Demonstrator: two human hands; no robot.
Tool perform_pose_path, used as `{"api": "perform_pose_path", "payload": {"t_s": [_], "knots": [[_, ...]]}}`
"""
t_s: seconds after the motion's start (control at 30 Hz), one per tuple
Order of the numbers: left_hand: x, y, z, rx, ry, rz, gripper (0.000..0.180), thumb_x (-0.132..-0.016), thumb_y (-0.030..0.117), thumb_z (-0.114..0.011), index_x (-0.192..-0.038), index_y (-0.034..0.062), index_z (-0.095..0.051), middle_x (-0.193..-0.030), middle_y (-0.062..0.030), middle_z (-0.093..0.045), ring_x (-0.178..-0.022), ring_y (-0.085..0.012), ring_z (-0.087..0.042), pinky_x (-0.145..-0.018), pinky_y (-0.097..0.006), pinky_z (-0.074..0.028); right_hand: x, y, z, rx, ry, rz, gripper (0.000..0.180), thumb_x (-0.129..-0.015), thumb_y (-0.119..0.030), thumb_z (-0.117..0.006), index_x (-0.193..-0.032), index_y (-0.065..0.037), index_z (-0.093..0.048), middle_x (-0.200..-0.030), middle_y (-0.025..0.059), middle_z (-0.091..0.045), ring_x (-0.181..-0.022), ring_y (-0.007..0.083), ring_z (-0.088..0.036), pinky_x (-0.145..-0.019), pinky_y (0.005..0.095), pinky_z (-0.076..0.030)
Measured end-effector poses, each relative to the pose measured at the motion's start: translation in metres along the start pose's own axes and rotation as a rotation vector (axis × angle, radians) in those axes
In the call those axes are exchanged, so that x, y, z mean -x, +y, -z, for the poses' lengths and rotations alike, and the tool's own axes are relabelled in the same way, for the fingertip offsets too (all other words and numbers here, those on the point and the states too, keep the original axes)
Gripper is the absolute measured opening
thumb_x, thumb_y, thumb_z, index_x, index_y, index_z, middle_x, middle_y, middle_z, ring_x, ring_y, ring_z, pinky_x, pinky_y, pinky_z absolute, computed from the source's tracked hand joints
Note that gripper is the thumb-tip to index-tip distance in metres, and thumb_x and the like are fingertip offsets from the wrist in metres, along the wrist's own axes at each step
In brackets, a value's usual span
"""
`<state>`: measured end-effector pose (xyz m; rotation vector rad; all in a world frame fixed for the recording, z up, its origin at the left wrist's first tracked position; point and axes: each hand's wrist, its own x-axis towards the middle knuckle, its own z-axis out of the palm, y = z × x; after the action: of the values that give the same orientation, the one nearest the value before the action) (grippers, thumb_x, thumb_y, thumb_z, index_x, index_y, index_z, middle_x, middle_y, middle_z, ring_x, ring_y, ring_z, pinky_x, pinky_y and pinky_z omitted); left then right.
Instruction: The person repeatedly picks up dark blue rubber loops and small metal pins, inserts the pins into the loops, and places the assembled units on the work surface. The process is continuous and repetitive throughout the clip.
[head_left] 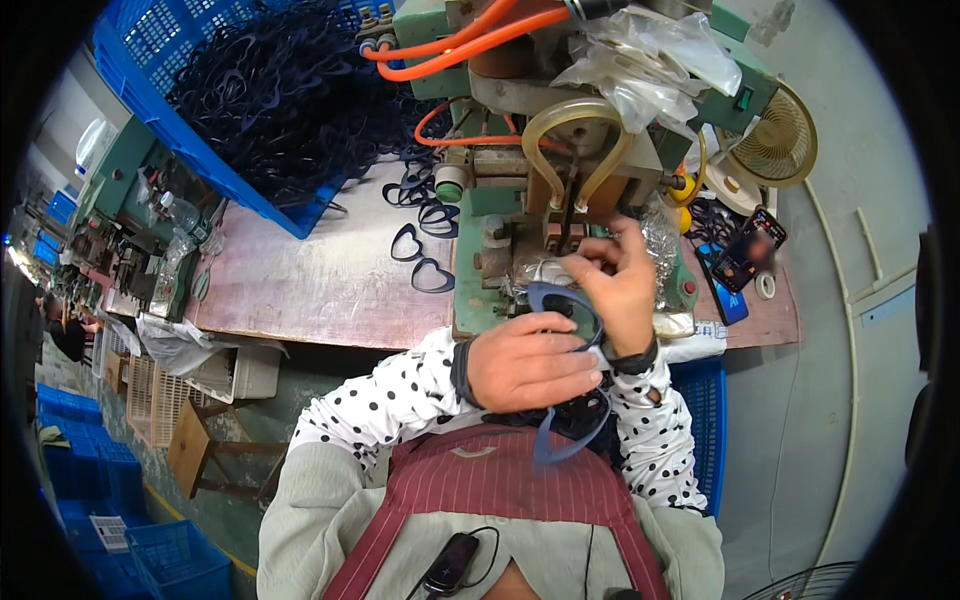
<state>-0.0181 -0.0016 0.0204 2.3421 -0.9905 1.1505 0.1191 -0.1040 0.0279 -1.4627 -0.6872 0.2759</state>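
Note:
My left hand (535, 362) is closed around a dark blue, heart-shaped eyeglass frame (550, 292). One of its rims shows above the fingers and the other below, slightly blurred. My right hand (622, 285) is raised just beyond, at the small metal fixture (563, 238) of a green bench machine (480, 300). Its thumb and forefinger are bent together there; anything between them is too small to make out. More eyeglass frames (432, 275) of the same kind lie on the table to the left of the machine.
A tilted blue crate (240, 205) heaped with dark frames stands at the back left. Orange hoses (470, 45) cross above the machine. A phone (748, 250), a fan (775, 135) and cables are on the right. Another blue crate (708, 420) stands below the table's edge.

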Motion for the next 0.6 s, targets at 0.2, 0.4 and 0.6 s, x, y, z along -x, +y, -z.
{"api": "perform_pose_path", "payload": {"t_s": [0.2,0.4,0.6], "knots": [[0.012,-0.021,-0.015,0.067,-0.044,0.027,0.041,-0.078,0.005,-0.061,-0.118,-0.0030,-0.061,-0.116,-0.0138,-0.064,-0.101,-0.0288,-0.062,-0.098,-0.048,-0.047,-0.022,0.088,0.095,0.748,0.456,0.154,0.036,-0.078,-0.012,-0.074,-0.112,-0.007,-0.063,-0.087,0.0115,-0.071,-0.079,0.0274,-0.069,-0.070,0.0357,-0.053],[0.012,-0.025,-0.014,0.168,-0.040,0.053,0.035,-0.081,0.002,-0.065,-0.116,-0.0036,-0.062,-0.114,-0.0142,-0.066,-0.094,-0.0280,-0.063,-0.094,-0.048,-0.048,-0.003,0.107,0.116,0.832,0.216,0.191,0.029,-0.075,-0.016,-0.076,-0.101,-0.009,-0.068,-0.091,0.0091,-0.069,-0.088,0.0299,-0.064,-0.079,0.0420,-0.048],[0.014,-0.023,-0.017,0.132,-0.059,0.059,0.035,-0.083,0.006,-0.066,-0.117,-0.0004,-0.063,-0.115,-0.0137,-0.066,-0.095,-0.0281,-0.063,-0.097,-0.050,-0.046,0.003,0.111,0.105,1.138,0.166,0.287,0.018,-0.069,-0.020,-0.079,-0.082,-0.010,-0.072,-0.109,0.0056,-0.065,-0.109,0.0293,-0.054,-0.093,0.0460,-0.037]]}}
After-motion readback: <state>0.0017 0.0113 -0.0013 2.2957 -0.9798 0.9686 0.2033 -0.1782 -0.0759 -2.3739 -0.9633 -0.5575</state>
